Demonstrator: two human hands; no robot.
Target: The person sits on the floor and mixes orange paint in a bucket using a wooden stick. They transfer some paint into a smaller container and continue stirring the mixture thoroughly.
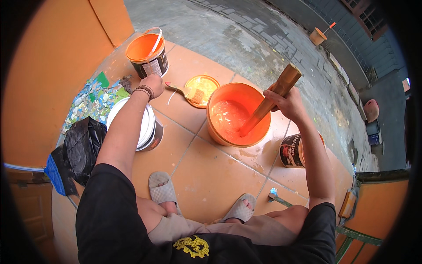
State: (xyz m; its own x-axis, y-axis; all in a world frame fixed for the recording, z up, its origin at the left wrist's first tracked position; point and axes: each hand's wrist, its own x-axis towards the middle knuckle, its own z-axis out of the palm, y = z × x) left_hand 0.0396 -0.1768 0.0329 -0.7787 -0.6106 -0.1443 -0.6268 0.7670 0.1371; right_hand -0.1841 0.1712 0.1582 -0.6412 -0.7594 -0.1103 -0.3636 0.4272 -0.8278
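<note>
My right hand (289,104) is wrapped around a thick wooden stick (267,105). The stick slants down into a wide orange bucket (216,132), its lower end in the wet orange paint (230,115). Out to the left, my left hand (152,85) is closed, with a braided band at the wrist. It is right by the base of a dark paint pail (161,64) with an orange inside and a raised white handle. Anything inside its fingers is hidden. Between the two containers, a paintbrush (187,91) rests across an orange, paint-covered lid (209,83).
A white-lidded tub (149,121) stands under my left forearm, near a black plastic bag (83,147), a blue dustpan-like piece (53,171) and scattered paint flakes (94,99). Another paint can (290,152) is partly behind my right forearm. My slippered feet rest on orange tiles (206,176).
</note>
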